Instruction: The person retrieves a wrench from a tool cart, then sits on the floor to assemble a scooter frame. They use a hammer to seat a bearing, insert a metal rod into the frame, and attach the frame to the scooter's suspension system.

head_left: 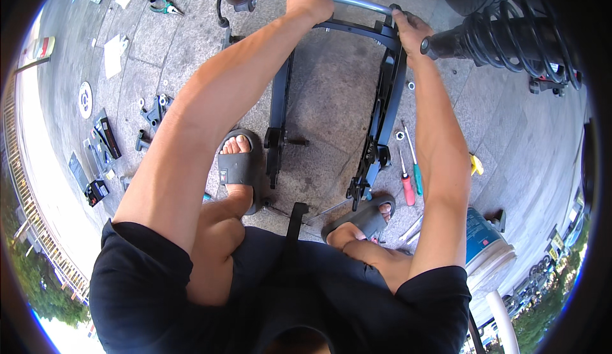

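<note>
A dark blue metal frame [381, 115] with two long side rails lies on the stone pavement between my feet. At its far end runs a silver crossbar [358, 3]. My left hand [309, 2] is closed around the left end of that bar. My right hand [411, 30] grips the frame's right corner where the bar meets the rail. Both arms are stretched forward over the frame. My feet wear grey slide sandals [237, 166], one beside each rail.
Two screwdrivers [408, 185], red and teal handled, and a nut lie right of the frame. A black coil spring shock [510, 38] juts in at top right. Pliers [164, 4], brackets [155, 111] and small parts lie left. A blue and white bucket [484, 245] stands at right.
</note>
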Action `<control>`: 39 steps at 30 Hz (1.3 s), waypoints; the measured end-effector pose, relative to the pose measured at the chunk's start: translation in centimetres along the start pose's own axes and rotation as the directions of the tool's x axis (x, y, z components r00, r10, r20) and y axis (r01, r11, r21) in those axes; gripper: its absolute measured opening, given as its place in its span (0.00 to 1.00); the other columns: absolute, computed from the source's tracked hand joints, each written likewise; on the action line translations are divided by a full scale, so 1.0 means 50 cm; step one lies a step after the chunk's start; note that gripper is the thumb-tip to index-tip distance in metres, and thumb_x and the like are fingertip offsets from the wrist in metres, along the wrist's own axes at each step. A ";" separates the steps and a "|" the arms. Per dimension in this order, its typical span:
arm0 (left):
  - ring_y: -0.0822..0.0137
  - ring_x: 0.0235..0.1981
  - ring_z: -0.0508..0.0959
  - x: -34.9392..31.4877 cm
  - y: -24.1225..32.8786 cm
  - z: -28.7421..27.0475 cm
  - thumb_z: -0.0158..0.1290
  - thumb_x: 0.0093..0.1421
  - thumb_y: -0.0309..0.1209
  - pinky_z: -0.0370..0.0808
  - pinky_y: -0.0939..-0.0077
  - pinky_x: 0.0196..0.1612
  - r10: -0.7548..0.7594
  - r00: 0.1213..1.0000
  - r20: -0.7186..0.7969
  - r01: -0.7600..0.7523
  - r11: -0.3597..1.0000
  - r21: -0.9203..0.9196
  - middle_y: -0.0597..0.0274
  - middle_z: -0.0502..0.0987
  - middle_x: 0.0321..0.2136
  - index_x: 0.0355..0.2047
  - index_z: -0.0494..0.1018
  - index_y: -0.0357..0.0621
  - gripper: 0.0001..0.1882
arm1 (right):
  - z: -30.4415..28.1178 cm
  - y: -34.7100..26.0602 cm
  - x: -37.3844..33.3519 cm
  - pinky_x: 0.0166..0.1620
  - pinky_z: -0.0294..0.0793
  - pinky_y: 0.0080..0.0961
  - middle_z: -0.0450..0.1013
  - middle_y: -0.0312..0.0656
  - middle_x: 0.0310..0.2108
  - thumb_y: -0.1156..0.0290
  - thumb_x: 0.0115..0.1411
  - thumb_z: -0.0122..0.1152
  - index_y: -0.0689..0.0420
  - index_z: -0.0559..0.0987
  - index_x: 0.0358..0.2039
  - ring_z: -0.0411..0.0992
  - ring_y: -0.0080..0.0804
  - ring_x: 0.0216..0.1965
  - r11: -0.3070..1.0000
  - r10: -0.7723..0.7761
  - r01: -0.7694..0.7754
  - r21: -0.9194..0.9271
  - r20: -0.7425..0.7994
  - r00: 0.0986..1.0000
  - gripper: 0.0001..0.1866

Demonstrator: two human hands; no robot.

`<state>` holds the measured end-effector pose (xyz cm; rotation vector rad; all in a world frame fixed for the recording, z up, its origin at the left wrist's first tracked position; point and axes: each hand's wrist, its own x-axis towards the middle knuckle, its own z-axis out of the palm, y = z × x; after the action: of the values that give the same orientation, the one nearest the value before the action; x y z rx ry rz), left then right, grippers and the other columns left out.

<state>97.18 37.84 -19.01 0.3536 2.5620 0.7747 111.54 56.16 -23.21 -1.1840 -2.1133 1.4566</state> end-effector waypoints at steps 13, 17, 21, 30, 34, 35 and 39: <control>0.48 0.45 0.78 -0.015 0.018 -0.030 0.53 0.54 0.38 0.76 0.61 0.47 0.024 0.998 0.054 -0.030 0.991 0.130 0.44 0.78 0.41 0.40 0.77 0.36 0.19 | 0.024 -0.078 -0.034 0.44 0.74 0.30 0.79 0.52 0.34 0.56 0.48 0.66 0.64 0.81 0.40 0.78 0.41 0.39 0.882 -0.017 -0.017 -0.471 -0.069 0.997 0.25; 0.48 0.45 0.78 -0.015 0.015 -0.022 0.53 0.56 0.41 0.75 0.59 0.48 0.025 0.999 0.037 -0.033 0.969 0.245 0.45 0.78 0.41 0.41 0.76 0.38 0.20 | 0.025 -0.107 -0.047 0.47 0.74 0.33 0.78 0.53 0.36 0.53 0.47 0.64 0.62 0.81 0.40 0.77 0.45 0.42 0.844 0.025 -0.062 -0.533 -0.075 0.997 0.27; 0.48 0.46 0.78 -0.012 0.011 -0.014 0.52 0.57 0.43 0.76 0.60 0.47 0.037 0.999 0.037 -0.045 0.968 0.247 0.47 0.78 0.42 0.43 0.75 0.40 0.20 | 0.025 -0.112 -0.045 0.48 0.73 0.34 0.78 0.53 0.37 0.52 0.47 0.64 0.61 0.80 0.40 0.77 0.46 0.43 0.814 0.001 -0.047 -0.578 -0.079 0.997 0.27; 0.52 0.49 0.76 -0.013 -0.006 -0.020 0.54 0.56 0.43 0.75 0.61 0.50 0.006 0.996 0.089 -0.021 0.984 0.176 0.48 0.76 0.47 0.47 0.73 0.38 0.24 | 0.032 -0.107 -0.047 0.48 0.73 0.35 0.78 0.55 0.37 0.53 0.47 0.63 0.61 0.81 0.38 0.76 0.48 0.43 0.840 -0.033 -0.013 -0.543 -0.075 0.997 0.25; 0.49 0.48 0.77 -0.009 -0.017 -0.025 0.55 0.55 0.48 0.75 0.61 0.49 0.059 0.997 0.053 -0.068 0.978 0.197 0.44 0.76 0.45 0.47 0.73 0.39 0.27 | 0.038 -0.112 -0.052 0.48 0.73 0.35 0.78 0.55 0.36 0.54 0.47 0.63 0.61 0.81 0.38 0.77 0.47 0.43 0.846 -0.008 -0.033 -0.532 -0.074 0.997 0.24; 0.48 0.47 0.77 -0.007 -0.019 -0.025 0.55 0.54 0.49 0.75 0.60 0.49 0.063 0.997 0.051 -0.072 0.978 0.197 0.43 0.76 0.44 0.47 0.73 0.38 0.29 | 0.038 -0.113 -0.052 0.48 0.73 0.35 0.78 0.55 0.36 0.55 0.47 0.63 0.60 0.81 0.38 0.77 0.47 0.43 0.839 0.002 -0.048 -0.542 -0.085 0.996 0.24; 0.47 0.47 0.77 0.000 -0.021 -0.024 0.55 0.54 0.50 0.74 0.60 0.49 0.067 0.994 0.091 -0.084 0.974 0.209 0.42 0.77 0.44 0.47 0.73 0.38 0.29 | 0.037 -0.118 -0.055 0.48 0.73 0.34 0.78 0.54 0.36 0.55 0.46 0.64 0.60 0.81 0.38 0.77 0.47 0.42 0.862 0.029 -0.063 -0.503 -0.076 0.997 0.23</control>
<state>96.50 36.45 -18.72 0.5419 2.5698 0.5005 109.34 52.06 -18.27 -1.4401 -2.5206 0.8730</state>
